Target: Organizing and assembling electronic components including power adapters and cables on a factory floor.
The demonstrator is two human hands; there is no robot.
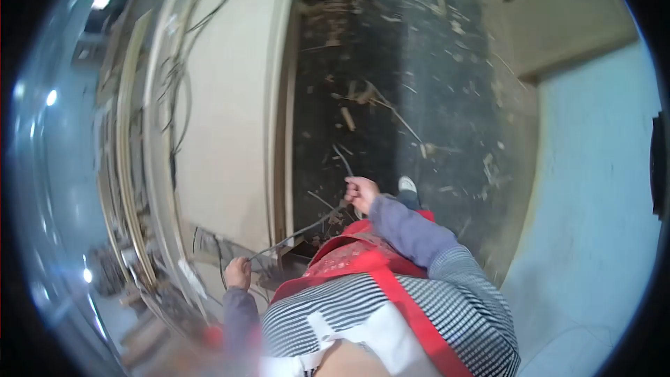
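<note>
A thin dark cable (301,233) stretches between my two hands in front of my red apron (349,255). My right hand (361,194) is closed around it, and a short, slightly curved end sticks up beyond the fingers over the floor. Lower and to the left, my left hand (239,274) is closed on the other part of the cable, beside the near end of a long pale board (227,132). More dark line hangs in loose loops around the left hand; whether it is the same piece I cannot tell.
Dark cables (183,91) lie along the board's left side, beside long wooden strips (129,146). Wood scraps (347,119) litter the dark floor (412,84). At the right stand a light blue wall (593,188) and a beige panel (572,21).
</note>
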